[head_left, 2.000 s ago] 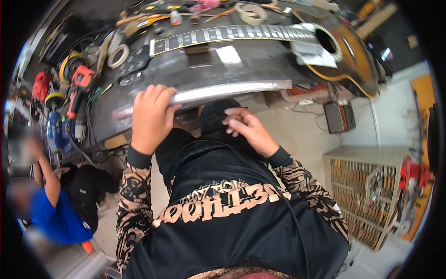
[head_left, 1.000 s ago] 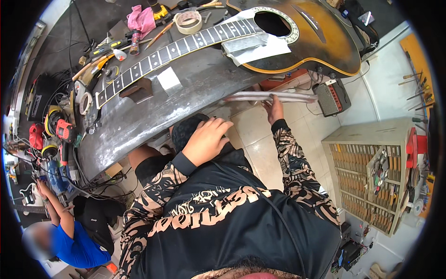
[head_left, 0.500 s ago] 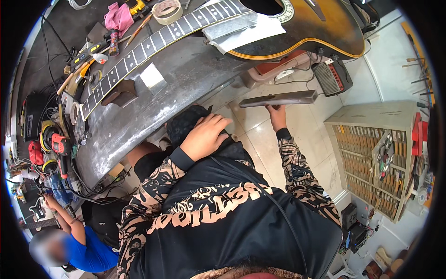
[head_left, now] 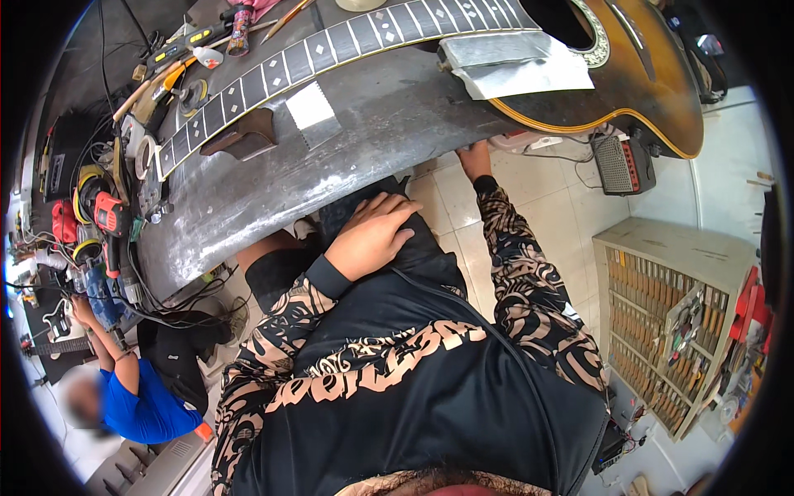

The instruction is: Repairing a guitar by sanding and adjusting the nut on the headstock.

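Note:
My left hand (head_left: 374, 235) lies flat on my lap over black fabric, fingers outstretched and holding nothing. At the front edge of the dark workbench (head_left: 273, 207), my right hand (head_left: 475, 160) reaches below the bench top; its fingers are mostly hidden there, and whatever they may hold is out of sight. Across the bench lies a sunburst acoustic guitar (head_left: 653, 103), its bound fretboard (head_left: 339, 45) pointing left. A brown neck rest (head_left: 246, 132) sits beneath the neck. White masking sheet (head_left: 525, 76) covers part of the body beside the fretboard, and a pale strip with a serrated edge (head_left: 311, 106) lies near the neck.
Left on the bench are a red power tool (head_left: 109, 213), cables and several hand tools. A person in a blue shirt (head_left: 153, 405) works at far left. On the right stand a small amplifier (head_left: 624, 165) and a cabinet of files (head_left: 662, 231).
My right hand has moved forward and left to under the bench edge; the long grey bar it held is now hidden. My left hand remains on my lap. The view has shifted.

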`<action>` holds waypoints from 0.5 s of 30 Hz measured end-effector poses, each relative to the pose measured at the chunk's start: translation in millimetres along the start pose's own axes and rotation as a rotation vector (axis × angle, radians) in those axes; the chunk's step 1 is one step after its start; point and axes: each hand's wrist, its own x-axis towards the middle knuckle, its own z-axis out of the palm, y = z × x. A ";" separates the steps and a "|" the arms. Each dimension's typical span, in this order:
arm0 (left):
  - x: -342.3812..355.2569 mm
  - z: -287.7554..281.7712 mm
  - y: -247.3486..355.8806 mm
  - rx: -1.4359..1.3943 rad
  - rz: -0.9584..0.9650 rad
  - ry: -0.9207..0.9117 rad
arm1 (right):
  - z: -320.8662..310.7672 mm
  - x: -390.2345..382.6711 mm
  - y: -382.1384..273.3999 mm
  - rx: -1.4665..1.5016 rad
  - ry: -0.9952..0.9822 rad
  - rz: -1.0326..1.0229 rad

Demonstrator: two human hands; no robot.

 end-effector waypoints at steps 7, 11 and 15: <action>-0.3 -1.1 -9.5 -0.014 -0.046 0.004 | 8.1 29.6 -15.4 -0.299 -0.038 -0.119; 0.3 0.1 -11.4 0.004 -0.012 0.020 | -2.5 24.7 -21.5 -0.389 0.035 -0.139; -2.9 -5.4 -14.8 0.004 -0.028 0.027 | -6.2 20.7 -32.1 -0.451 0.022 -0.114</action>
